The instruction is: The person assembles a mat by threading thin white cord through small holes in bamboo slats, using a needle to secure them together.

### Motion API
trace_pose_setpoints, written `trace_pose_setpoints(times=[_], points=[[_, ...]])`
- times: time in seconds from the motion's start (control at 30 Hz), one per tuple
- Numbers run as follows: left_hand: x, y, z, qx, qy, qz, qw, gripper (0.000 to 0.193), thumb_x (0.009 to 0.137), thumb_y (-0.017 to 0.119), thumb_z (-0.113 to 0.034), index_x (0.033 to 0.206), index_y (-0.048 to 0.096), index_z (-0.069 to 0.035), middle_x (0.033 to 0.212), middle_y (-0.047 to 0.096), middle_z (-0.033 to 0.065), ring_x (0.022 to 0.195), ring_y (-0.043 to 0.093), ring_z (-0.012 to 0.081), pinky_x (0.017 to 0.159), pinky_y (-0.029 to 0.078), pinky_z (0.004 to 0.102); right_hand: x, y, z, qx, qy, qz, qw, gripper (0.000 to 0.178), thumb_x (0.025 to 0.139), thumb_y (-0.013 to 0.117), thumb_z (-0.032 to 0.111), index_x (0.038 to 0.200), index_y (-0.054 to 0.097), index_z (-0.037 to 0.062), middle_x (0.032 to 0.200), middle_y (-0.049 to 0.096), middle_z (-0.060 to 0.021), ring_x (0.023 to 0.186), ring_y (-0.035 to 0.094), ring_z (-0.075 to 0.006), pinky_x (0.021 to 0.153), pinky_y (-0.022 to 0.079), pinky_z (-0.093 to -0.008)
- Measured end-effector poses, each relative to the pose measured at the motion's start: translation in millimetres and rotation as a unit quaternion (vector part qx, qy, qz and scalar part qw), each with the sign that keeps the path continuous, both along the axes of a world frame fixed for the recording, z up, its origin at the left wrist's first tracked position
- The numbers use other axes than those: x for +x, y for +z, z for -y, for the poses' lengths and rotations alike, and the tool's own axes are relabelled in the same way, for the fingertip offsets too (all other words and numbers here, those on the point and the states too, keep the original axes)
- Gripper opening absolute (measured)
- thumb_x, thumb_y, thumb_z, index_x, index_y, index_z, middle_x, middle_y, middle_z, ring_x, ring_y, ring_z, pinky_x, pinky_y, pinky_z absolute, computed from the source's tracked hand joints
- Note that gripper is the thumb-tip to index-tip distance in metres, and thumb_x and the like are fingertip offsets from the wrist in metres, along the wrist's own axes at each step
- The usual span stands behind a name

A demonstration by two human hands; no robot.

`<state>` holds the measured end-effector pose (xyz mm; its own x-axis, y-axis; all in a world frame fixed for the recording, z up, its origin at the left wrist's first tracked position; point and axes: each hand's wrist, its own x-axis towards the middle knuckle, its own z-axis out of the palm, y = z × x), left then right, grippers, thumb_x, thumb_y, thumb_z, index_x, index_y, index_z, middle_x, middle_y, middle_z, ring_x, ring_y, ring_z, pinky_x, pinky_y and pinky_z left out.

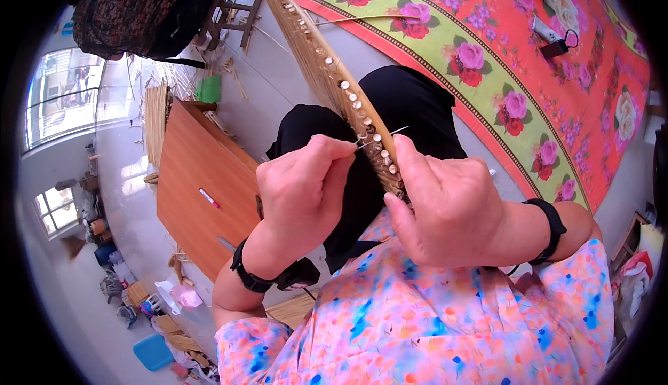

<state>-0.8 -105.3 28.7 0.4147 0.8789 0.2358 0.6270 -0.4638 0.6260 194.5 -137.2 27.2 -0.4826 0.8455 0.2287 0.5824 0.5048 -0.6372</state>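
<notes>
A long panel of slender brown cane or bamboo rods [298, 35], edge-on, runs from my lap up between my knees toward the far left. A smooth tan strip [338, 63] lies along its edge, beside a row of round, pale cut ends. My left hand [303, 186] is closed in a pinch by those ends, on a thin pale strand, maybe wire or cord. A thin light tip [400, 130] pokes out past the strip's right side. Closed round the panel's near end, my right hand [449, 207] has its thumb below and its fingers against the strip.
At left is a brown board [202, 176] with a marker [209, 198] on it. A dark backpack [142, 9] rests on a wooden stool [240, 16] at the far left. Floral red cloth [480, 30] covers the right floor, with a black-and-white object [552, 40] on it.
</notes>
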Motion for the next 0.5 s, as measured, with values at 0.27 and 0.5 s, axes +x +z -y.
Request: trace_pose_setpoints(times=[0.27, 0.5], points=[[20.4, -3.2, 11.8, -0.014, 0.074, 0.020, 0.997, 0.012, 0.084, 0.064, 0.000, 0.091, 0.054, -0.004, 0.063, 0.058, 0.0096, 0.055, 0.062, 0.0295, 0.048, 0.045, 0.0361, 1.8, 1.3, 3.6, -0.050, -0.022, -0.021, 0.998, 0.054, 0.073, 0.066, 0.003, 0.120, 0.047, -0.0161, 0.082, 0.063, -0.0178, 0.063, 0.064, -0.0292, 0.054, 0.050, -0.0337], [22.4, -2.8, 17.9, -0.027, 0.072, 0.039, 0.996, 0.017, 0.086, 0.055, 0.004, 0.099, 0.047, -0.004, 0.063, 0.056, 0.0111, 0.055, 0.061, 0.0331, 0.048, 0.044, 0.0387, 1.2, -0.5, 4.8, -0.022, -0.011, -0.015, 1.000, 0.054, 0.074, 0.065, 0.003, 0.121, 0.047, -0.0157, 0.082, 0.063, -0.0183, 0.064, 0.064, -0.0296, 0.055, 0.050, -0.0341]])
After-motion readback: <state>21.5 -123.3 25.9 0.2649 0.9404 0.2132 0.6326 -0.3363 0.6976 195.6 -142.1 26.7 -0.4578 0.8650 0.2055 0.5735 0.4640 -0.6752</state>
